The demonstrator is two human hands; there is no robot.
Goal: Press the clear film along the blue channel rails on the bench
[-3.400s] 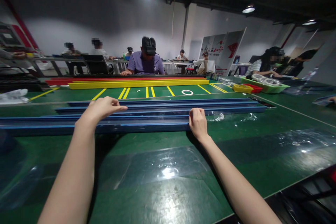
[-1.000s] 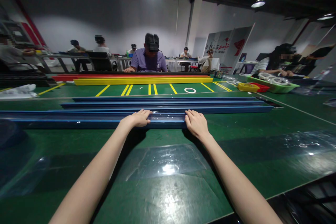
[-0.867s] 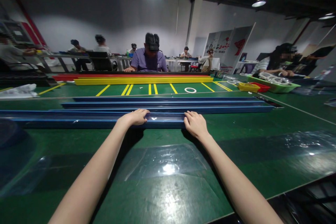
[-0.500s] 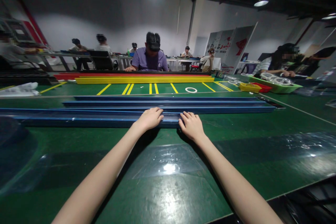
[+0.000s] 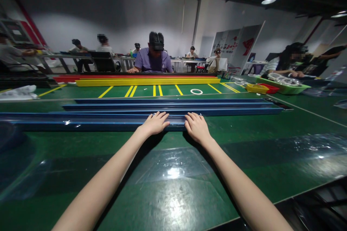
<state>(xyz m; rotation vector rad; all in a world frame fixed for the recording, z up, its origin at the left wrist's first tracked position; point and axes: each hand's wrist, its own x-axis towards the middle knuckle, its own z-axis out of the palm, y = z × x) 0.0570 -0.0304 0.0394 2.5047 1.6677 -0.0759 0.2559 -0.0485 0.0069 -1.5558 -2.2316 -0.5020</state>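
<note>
A long blue channel strip [image 5: 103,126] lies crosswise on the green table, its right end between and under my hands. My left hand [image 5: 155,122] grips it from above, fingers bent over the top and thumb along the near side. At the strip's right end, my right hand [image 5: 197,126] holds on, fingers over the top and thumb on the near edge. Shiny glints along the strip look like clear plastic on it. Just behind lie more blue channel strips [image 5: 230,111], parallel to it.
Clear plastic film [image 5: 173,162] lies flat nearer me on the green table [image 5: 151,202]. Yellow strips [image 5: 149,82] and red ones lie farther back. A white ring [image 5: 196,91] and a green tray [image 5: 290,88] of coiled material sit beyond. A co-worker in purple [image 5: 153,59] sits opposite.
The view has shifted slightly. Both hands stay on the blue channel strip, their fingers moved only a little, and the glints on the strip's left part have changed.
</note>
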